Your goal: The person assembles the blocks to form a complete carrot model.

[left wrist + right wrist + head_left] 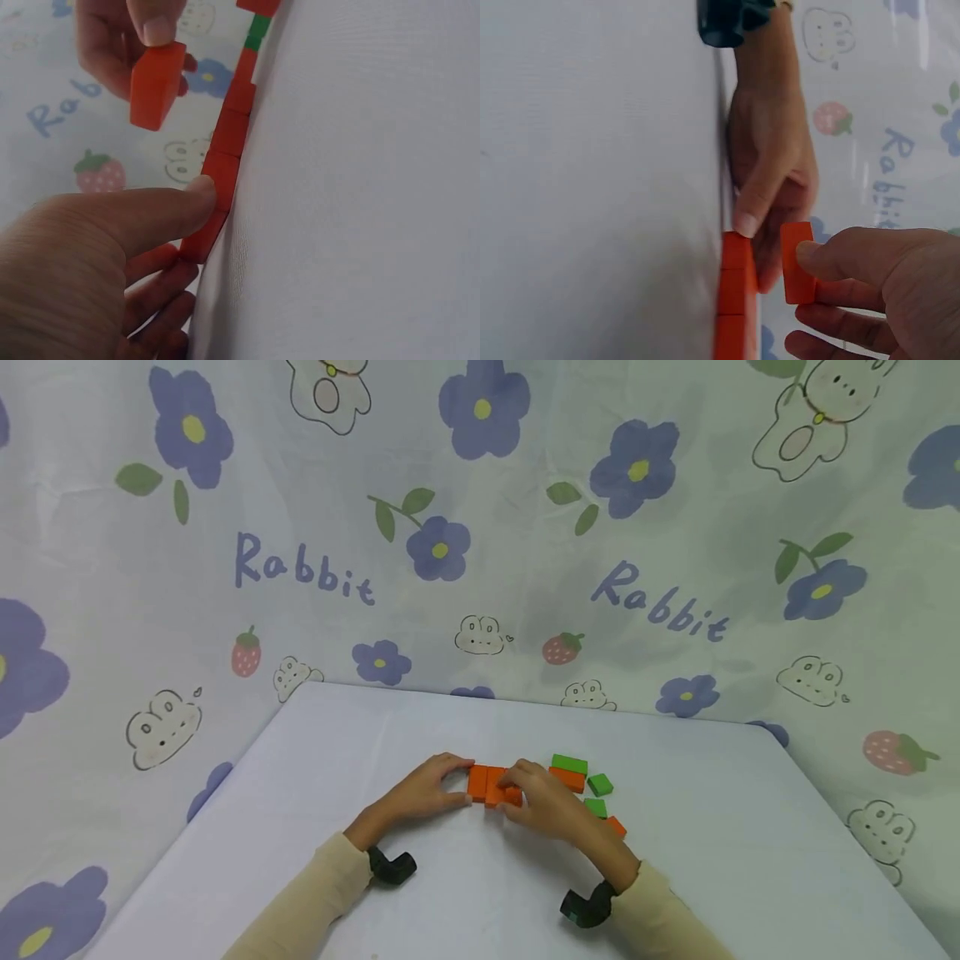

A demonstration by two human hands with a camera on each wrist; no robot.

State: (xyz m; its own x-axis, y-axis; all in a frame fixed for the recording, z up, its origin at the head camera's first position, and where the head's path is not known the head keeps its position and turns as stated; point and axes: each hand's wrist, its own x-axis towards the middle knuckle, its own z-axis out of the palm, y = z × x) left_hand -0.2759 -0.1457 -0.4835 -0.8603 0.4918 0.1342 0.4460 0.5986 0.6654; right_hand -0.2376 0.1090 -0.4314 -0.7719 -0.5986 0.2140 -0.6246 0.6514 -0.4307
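Observation:
A row of orange blocks (477,783) lies side by side on the white table. My left hand (423,789) is at the row's left end, thumb on the near side and fingers round the far side of the end block (202,236). Between thumb and fingers, my right hand (551,802) pinches another orange block (799,277). In both wrist views this held block is raised off the table, apart from the row (733,292). From the head view, the right fingers partly cover the row's right part.
Right of the right hand, a long green block (570,764) lies behind an orange block (567,780). Two small green blocks (600,785) and another orange block (616,827) are nearby. A patterned cloth (480,527) hangs behind the table (360,743).

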